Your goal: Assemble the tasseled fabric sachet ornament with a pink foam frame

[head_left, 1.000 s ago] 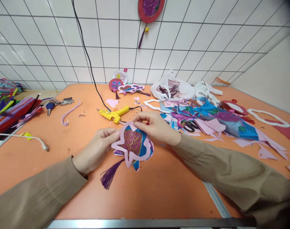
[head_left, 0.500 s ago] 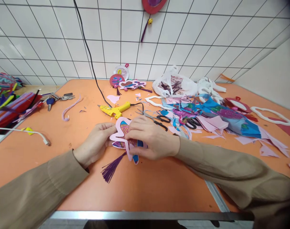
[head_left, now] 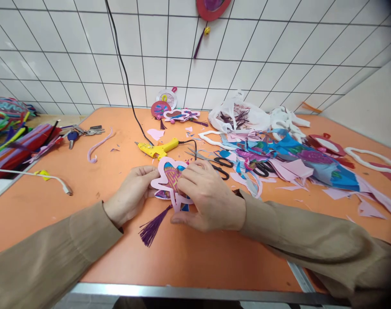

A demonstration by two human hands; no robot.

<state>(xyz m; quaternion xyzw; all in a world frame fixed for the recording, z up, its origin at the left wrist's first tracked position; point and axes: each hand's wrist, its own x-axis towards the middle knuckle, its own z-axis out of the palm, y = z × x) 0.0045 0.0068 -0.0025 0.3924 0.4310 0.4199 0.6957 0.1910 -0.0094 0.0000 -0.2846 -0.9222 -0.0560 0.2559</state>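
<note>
Between my hands is a flower-shaped ornament with a pink cut-out frame (head_left: 163, 180) over blue and purple patterned fabric (head_left: 172, 178). My left hand (head_left: 132, 192) pinches its left edge between thumb and fingers. Across the ornament's right side lies my right hand (head_left: 211, 195), its fingers bent onto the frame and fabric and its thumb stretched out below. The right hand covers much of that side. A dark purple tassel (head_left: 154, 227) hangs from the lower left of the ornament onto the orange table (head_left: 189, 262).
Just beyond the ornament lies a yellow glue gun (head_left: 158, 148) with its black cord. Scissors (head_left: 219, 165) sit to the right, beside heaped fabric and pink scraps (head_left: 295, 169). Finished ornaments (head_left: 179, 114) and a plastic bag (head_left: 237, 113) stand by the tiled wall. Keys (head_left: 86, 131) lie left.
My right hand has shifted down and right over the ornament, baring more of the frame's upper part and the patterned middle. My left hand keeps its pinch. The whole view has shifted slightly.
</note>
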